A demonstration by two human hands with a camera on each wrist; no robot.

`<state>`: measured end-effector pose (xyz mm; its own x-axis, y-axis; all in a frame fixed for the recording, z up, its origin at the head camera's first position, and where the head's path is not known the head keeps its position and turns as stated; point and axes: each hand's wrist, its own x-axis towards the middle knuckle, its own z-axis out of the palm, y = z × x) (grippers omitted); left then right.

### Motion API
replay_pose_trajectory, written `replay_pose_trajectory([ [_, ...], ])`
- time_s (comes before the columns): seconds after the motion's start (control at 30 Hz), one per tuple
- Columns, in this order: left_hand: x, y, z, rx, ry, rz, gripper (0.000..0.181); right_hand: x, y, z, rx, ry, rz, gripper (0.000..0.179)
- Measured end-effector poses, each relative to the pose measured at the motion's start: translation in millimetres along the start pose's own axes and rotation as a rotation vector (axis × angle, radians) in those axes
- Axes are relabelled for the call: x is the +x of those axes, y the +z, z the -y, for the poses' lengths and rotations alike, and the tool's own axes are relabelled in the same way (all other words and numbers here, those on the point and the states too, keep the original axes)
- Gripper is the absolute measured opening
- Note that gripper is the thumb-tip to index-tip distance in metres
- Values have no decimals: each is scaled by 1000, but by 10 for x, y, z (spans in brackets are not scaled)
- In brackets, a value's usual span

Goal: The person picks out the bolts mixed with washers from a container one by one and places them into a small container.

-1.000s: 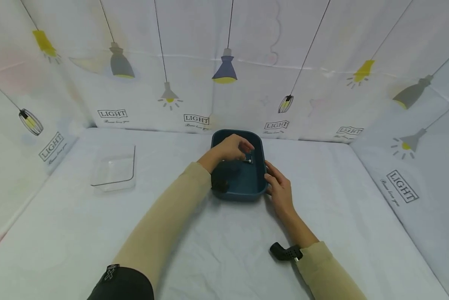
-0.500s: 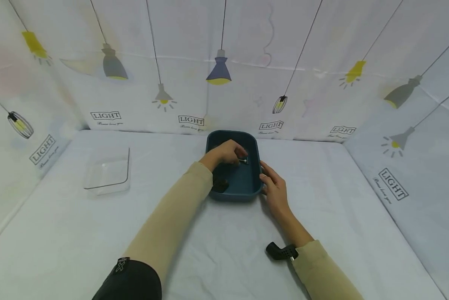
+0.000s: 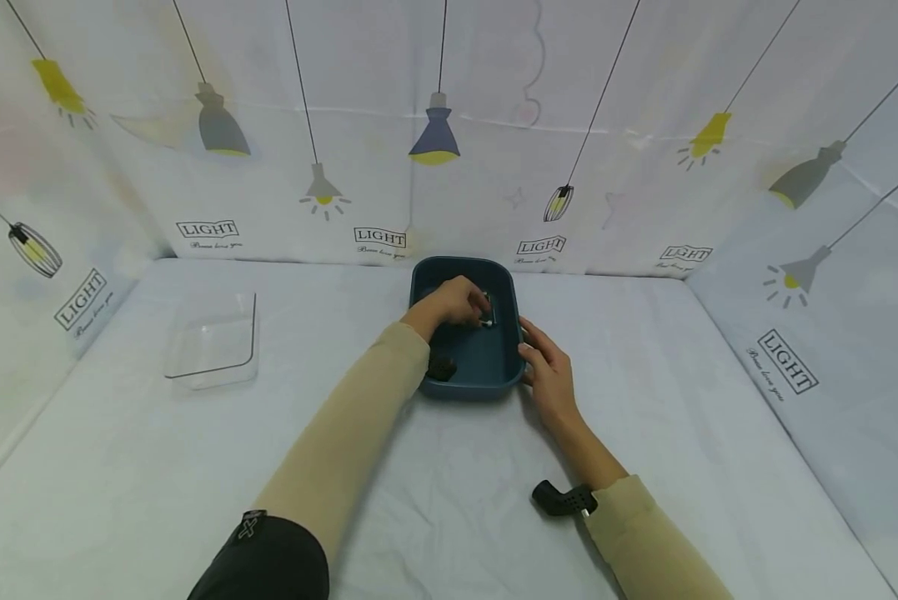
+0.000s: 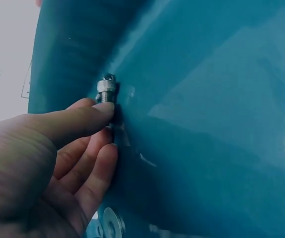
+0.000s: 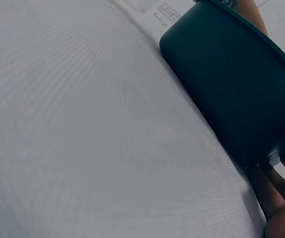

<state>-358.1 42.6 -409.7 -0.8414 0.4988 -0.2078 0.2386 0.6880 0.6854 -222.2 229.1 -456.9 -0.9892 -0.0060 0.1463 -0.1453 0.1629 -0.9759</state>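
My left hand (image 3: 452, 302) reaches into the dark blue-green tray (image 3: 469, 392). Its thumb and fingers pinch a metal bolt (image 4: 106, 86) with a knurled round head, which stands head up against the tray in the left wrist view. The bolt's lower part is hidden behind the thumb. Below the fingers lie shiny washers (image 4: 113, 224). In the head view, small metal pieces (image 3: 489, 310) show beside the fingertips. At the tray's right side my right hand (image 3: 554, 371) rests its fingertips on the outer wall; its fingers (image 5: 271, 186) touch that wall low down in the right wrist view.
A clear rectangular container (image 3: 212, 342) stands on the white cloth at the left. A black wrist camera (image 3: 441, 367) hangs over the tray's near left corner, and another camera (image 3: 561, 498) sits on the right wrist. The printed backdrop (image 3: 283, 192) rises just behind the tray.
The left hand's fingers have drawn together over the small metal pieces in the tray. My right hand stays at the tray's side. The whole head view has shifted slightly.
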Motion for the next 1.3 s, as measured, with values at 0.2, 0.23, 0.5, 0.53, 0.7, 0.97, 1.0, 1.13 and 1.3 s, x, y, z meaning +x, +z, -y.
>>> replay_pose_trajectory([
  [0.2,43,22,18,62,17,12,29,5,4,-11,6,-2,2,45],
  [0.23,46,24,18,72,21,15,28,5,4,-13,6,-2,2,45],
  [0.5,54,23,11,127,59,35,22,8,1,-17,4,-5,3,46],
  [0.53,55,23,11,129,64,39,22,9,0,-16,3,-7,4,46],
  [0.7,47,15,-1,143,77,54,22,11,-8,-18,0,-16,8,46],
  [0.97,17,-48,52,175,83,51,23,30,38,-19,10,-14,15,45],
  [1.0,5,-62,61,173,84,48,23,33,48,-17,12,-15,12,45],
  [1.13,-94,-130,50,160,90,32,23,30,60,-12,11,-7,16,45],
  [1.3,-276,-266,-59,119,134,7,22,13,9,-15,-2,6,7,46],
])
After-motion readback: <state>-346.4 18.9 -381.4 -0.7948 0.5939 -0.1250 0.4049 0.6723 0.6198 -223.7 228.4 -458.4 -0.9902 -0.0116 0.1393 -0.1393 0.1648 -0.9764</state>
